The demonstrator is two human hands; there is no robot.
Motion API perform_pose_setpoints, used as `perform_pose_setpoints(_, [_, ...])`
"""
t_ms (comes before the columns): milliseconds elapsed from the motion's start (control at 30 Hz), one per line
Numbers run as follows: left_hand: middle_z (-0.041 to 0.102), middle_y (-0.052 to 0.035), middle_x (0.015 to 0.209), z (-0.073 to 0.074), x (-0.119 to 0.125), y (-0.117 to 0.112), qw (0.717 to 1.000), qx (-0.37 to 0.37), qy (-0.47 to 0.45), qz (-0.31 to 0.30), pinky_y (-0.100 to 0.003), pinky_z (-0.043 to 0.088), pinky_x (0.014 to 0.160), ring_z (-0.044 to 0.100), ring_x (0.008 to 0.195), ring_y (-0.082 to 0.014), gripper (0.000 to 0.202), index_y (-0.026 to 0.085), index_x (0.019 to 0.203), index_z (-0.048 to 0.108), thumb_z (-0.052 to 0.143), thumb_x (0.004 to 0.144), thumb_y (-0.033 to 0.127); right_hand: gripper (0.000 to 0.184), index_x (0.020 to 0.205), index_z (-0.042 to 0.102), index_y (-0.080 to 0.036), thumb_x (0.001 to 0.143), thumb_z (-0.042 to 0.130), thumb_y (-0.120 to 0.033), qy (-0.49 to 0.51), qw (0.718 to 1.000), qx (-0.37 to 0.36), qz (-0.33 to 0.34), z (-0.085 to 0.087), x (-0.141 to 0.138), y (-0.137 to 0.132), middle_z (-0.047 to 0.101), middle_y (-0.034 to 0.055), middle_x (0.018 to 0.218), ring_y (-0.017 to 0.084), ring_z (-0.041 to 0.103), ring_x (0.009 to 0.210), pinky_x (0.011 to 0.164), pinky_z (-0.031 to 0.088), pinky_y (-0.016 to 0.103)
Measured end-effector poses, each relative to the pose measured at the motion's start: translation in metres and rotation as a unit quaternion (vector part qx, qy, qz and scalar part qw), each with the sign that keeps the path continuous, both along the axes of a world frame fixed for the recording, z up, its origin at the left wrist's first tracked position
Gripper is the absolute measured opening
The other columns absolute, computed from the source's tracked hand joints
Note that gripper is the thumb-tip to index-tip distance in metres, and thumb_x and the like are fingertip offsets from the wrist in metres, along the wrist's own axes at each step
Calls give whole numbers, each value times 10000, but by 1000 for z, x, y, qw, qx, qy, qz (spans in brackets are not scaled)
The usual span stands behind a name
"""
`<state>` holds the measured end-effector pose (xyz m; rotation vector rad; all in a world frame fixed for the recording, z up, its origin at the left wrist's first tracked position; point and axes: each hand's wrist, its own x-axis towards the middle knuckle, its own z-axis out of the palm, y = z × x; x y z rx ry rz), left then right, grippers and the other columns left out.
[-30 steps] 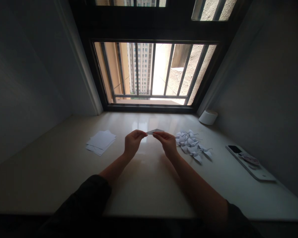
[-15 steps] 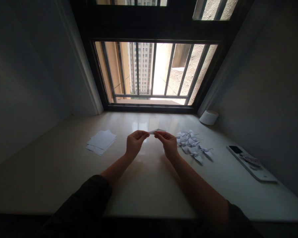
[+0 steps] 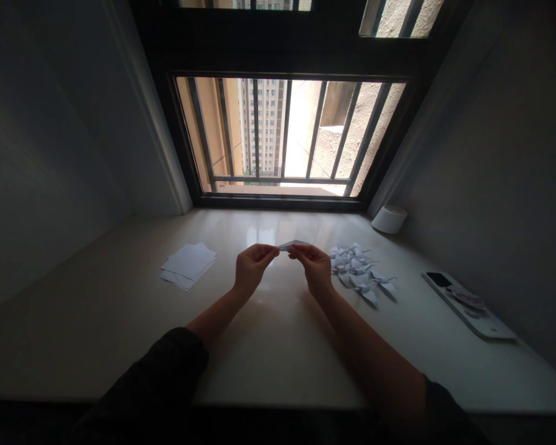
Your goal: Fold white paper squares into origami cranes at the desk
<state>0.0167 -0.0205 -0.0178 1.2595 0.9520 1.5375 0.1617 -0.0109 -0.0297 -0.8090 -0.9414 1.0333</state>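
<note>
A small piece of folded paper (image 3: 285, 247) is held up between my two hands, above the pale sill. My left hand (image 3: 253, 266) pinches its left end between thumb and fingers. On the other side, my right hand (image 3: 315, 267) is closed on the paper's right part, and the fingers hide some of it. Just right of that hand lies a cluster of several folded paper cranes (image 3: 358, 272). To the left is a loose stack of white paper sheets (image 3: 189, 266), apart from my left hand.
A phone (image 3: 467, 306) with a ring-like grip on its back lies at the right by the wall. In the far right corner stands a white round object (image 3: 389, 219). The barred window (image 3: 278, 201) closes off the back of the sill (image 3: 269, 346).
The fingers of my right hand have shifted slightly on the folded paper. Otherwise both hands and everything on the sill stay in place.
</note>
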Motion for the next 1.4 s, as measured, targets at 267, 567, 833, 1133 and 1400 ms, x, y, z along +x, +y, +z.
perform_pose_setpoints(267, [725,-66,846,3,2,-6,1000,13,5,-2,-370,503,830,675,841,-214,442,180,1049,613,757,644,285,240,724,609,-191,595,789,-283,8,999,15,-41,6,-2,-4,692,-6,647,163,653,597,632,529,324])
perform_pose_setpoints(567, [727,-71,818,2,5,-8,999,-20,-27,-8,-369,496,823,677,817,-214,522,175,1113,572,761,640,285,326,621,480,-196,588,795,-275,-3,1000,26,-2,4,-9,-8,649,-29,600,160,644,584,585,505,290])
perform_pose_setpoints(833, [728,-77,795,3,6,-7,995,-64,-63,-31,-365,496,820,676,771,-200,530,150,1087,603,783,608,291,338,613,479,-194,574,803,-282,2,1000,25,9,3,-7,-8,635,-39,596,155,640,571,566,498,279])
perform_pose_setpoints(1133, [730,-71,805,2,2,-3,993,-75,-66,-69,-418,483,889,678,835,-228,610,155,1177,589,774,620,321,380,606,469,-199,541,813,-349,-2,1000,6,17,5,-2,-5,645,-29,622,160,634,566,587,521,311])
perform_pose_setpoints(1400, [729,-74,837,0,1,-2,990,-73,-72,-100,-460,456,925,670,882,-249,640,153,1233,553,749,646,315,387,620,468,-198,531,815,-344,-6,1000,-3,15,0,4,2,639,-31,614,159,634,569,575,526,306])
